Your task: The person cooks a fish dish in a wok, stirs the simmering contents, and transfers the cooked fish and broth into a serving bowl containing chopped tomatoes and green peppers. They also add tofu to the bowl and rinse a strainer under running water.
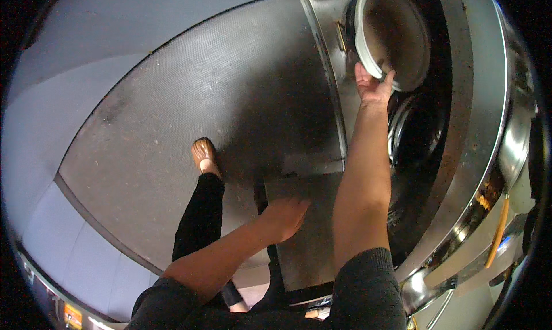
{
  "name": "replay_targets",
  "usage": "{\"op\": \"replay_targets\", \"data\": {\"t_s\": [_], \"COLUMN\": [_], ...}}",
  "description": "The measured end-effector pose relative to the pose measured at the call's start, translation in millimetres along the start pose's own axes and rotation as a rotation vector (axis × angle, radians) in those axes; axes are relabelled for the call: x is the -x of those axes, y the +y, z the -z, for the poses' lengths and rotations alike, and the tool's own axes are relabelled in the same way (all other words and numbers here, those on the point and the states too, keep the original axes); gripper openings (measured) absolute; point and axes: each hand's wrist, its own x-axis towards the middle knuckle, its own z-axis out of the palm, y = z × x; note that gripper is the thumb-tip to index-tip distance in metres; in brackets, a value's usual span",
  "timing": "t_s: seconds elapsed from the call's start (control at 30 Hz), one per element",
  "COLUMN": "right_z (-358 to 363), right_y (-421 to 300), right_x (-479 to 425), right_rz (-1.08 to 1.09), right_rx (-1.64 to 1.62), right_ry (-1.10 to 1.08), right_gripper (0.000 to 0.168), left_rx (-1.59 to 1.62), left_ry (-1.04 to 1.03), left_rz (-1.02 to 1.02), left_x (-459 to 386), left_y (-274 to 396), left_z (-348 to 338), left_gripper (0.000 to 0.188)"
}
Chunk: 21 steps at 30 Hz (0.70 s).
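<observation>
At the upper right, my right hand (pixel 373 86) grips the near edge of a large round vessel or lid (pixel 396 36) with a pale rim, thumb on one side and fingers on the other. The vessel is tilted, and its brownish broad face shows. Below it, a dark round shiny pan or lid (pixel 416 131) lies in shadow. My left hand (pixel 289 220), slightly blurred, is near the middle with its fingers curled, over a dark flat panel (pixel 308 252). Whether it touches the panel or holds anything cannot be told.
A textured grey floor (pixel 172 92) spreads at left, with my brown shoe (pixel 202 151) on it, beside a pale wall (pixel 39 127). A metal counter edge (pixel 487 174) curves along the right, with a metal ladle or pan with a wooden handle (pixel 498 230) above it.
</observation>
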Motion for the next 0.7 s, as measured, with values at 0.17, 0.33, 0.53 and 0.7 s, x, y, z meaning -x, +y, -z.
{"op": "replay_targets", "data": {"t_s": [0.17, 0.33, 0.53, 0.7], "right_z": [1, 5, 9, 2], "right_y": [2, -2, -22, -15], "right_x": [-44, -34, -8, 50], "right_rz": [-0.005, -0.011, -0.001, -0.043], "right_rx": [-0.123, -0.039, -0.055, 0.027], "right_ry": [0.149, 0.192, 0.113, 0.131], "right_gripper": [0.027, 0.021, 0.022, 0.022], "left_rx": [-0.037, 0.015, -0.008, 0.359], "left_ry": [0.081, 0.095, 0.141, 0.323], "left_rz": [-0.006, -0.013, -0.043, 0.05], "left_x": [5, 8, 7, -1], "left_y": [-12, -9, -6, -12], "left_z": [19, 27, 12, 29], "left_gripper": [0.04, 0.035, 0.037, 0.044]}}
